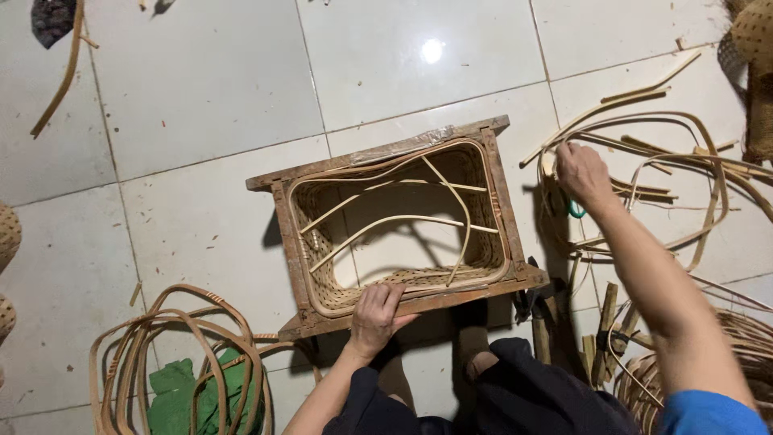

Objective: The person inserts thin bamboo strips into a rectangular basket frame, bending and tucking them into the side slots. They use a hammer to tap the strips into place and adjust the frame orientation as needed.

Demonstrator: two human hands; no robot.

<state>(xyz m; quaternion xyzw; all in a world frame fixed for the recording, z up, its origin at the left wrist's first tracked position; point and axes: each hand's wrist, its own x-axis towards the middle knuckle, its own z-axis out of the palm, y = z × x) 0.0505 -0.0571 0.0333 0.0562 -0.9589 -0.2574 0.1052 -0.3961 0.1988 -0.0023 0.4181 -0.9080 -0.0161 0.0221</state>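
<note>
**Half-woven basket in frame, cane stock at right: condition and handling**

A rectangular, weathered wooden frame [394, 234] sits on the white tiled floor [201, 97], directly ahead of the seated person's knees. Inside it stands a partly woven tan rattan basket [400, 283], its walls woven and several loose pale cane strips [403, 219] bowed across the open middle.

The left hand [377, 316] rests on the near rail of the frame, fingers curled over the edge; grip closed on the rail, steadying it. The right hand [581, 173] is stretched out to the right, into a tangled heap of long tan cane strips [668, 161] lying on the floor; its fingers are bent down among them, but whether the grip has closed on a strip cannot be told. A small green-handled tool [576, 209] lies just beside that hand.

Coiled rattan hoops [161, 354] lie over a green cloth [181, 391] at lower left.

Judgement: the frame looks stiff and fairly weighty, best held by its rails. The cane looks light, springy and liable to whip or kink; take a strip near one end. The woven walls appear crushable.
</note>
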